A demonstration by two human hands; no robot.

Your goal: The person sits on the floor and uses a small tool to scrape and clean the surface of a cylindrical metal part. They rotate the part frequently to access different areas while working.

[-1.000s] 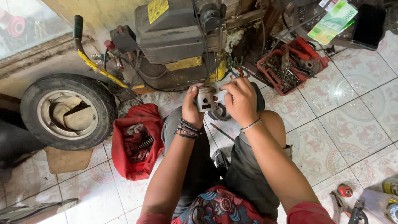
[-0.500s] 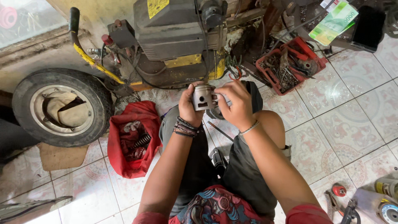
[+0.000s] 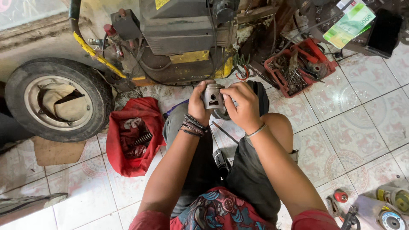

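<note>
Both hands meet above the person's knees: the left hand (image 3: 199,104) and the right hand (image 3: 242,106) together grasp a small grey metal piston (image 3: 212,97), fingers curled round its sides, held in front of the engine unit (image 3: 183,38). Left of the knees, a red cloth bag (image 3: 132,134) lies open on the tiled floor (image 3: 362,123) with a coil spring (image 3: 142,138) and dark metal parts inside, beside a tyre (image 3: 57,99). Right of the engine, a red plastic tray (image 3: 272,68) holds a jumble of tools and metal bits.
</note>
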